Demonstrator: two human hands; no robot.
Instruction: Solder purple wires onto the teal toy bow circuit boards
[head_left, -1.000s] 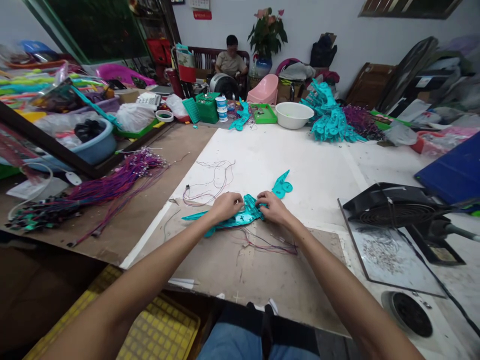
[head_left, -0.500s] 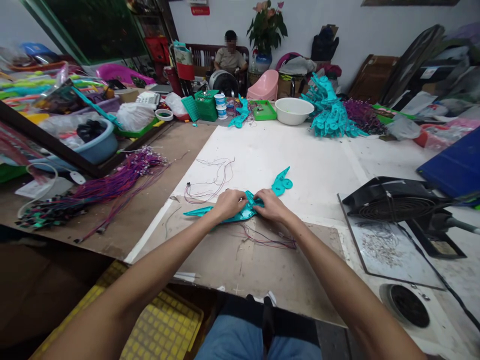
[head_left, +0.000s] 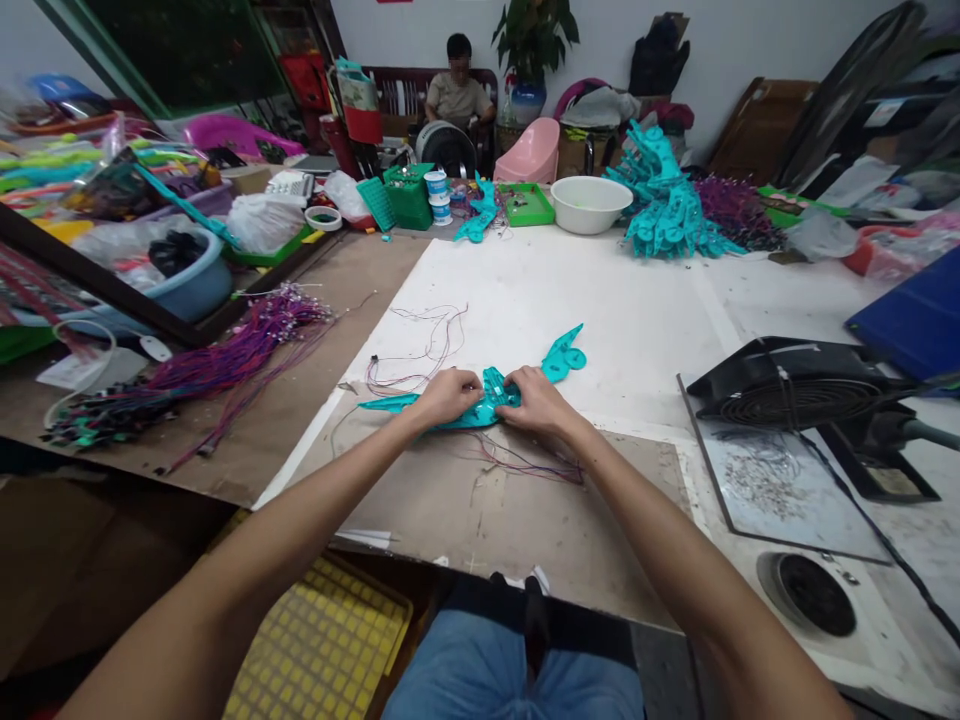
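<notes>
A long turquoise plastic piece [head_left: 491, 408] with a pointed left end lies on the table in front of me. My left hand [head_left: 453, 394] is closed on its left part, fingers bent at the middle section. From the other side my right hand [head_left: 534, 398] grips its right part, thumb and fingers pinched close to the centre. Thin red and dark wires [head_left: 525, 462] trail from beneath the piece toward me. Behind my right hand shows a turquoise part with a pointed tip and round lobes [head_left: 562, 355]; whether it joins the held piece is hidden.
Loose wires [head_left: 427, 350] lie behind my left hand. At left is a bundle of purple-red wires [head_left: 240, 365]. A black fan [head_left: 795, 385] stands over a metal plate [head_left: 810, 510] at right. Turquoise pieces [head_left: 667, 200] are heaped at the back by a white basin [head_left: 591, 205]. A person [head_left: 459, 95] sits beyond.
The camera view has tilted slightly downward. Both hands stay on the turquoise piece; the fingers have shifted a little apart, showing more of its middle.
</notes>
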